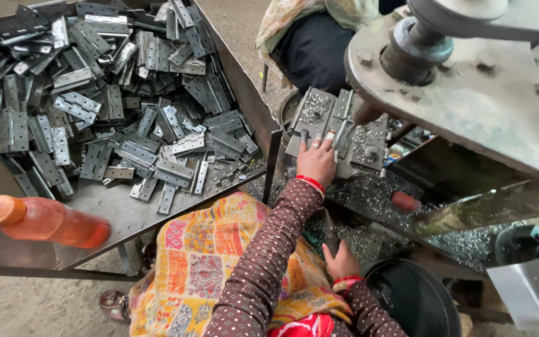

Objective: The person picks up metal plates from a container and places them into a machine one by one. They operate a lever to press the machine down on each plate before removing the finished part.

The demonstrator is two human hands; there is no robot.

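Observation:
My left hand (317, 161) reaches forward to the grey drilling jig (369, 146) under the machine. Its fingers press on a metal hinge (312, 118) lying open on the jig, which is littered with metal chips. My right hand (342, 259) is lower and close to my body, curled around a dark lever handle (330, 232) that rises from it. Both arms wear brown dotted sleeves and red bangles. A patterned orange cloth (207, 262) covers my lap.
A big metal tray (126, 215) on the left holds a heap of several grey hinges (113, 93). An orange plastic bottle (45, 221) lies at its near corner. The machine's heavy round plate (469, 93) overhangs on the right. A black bucket (413, 299) stands below; another person (313, 43) sits beyond.

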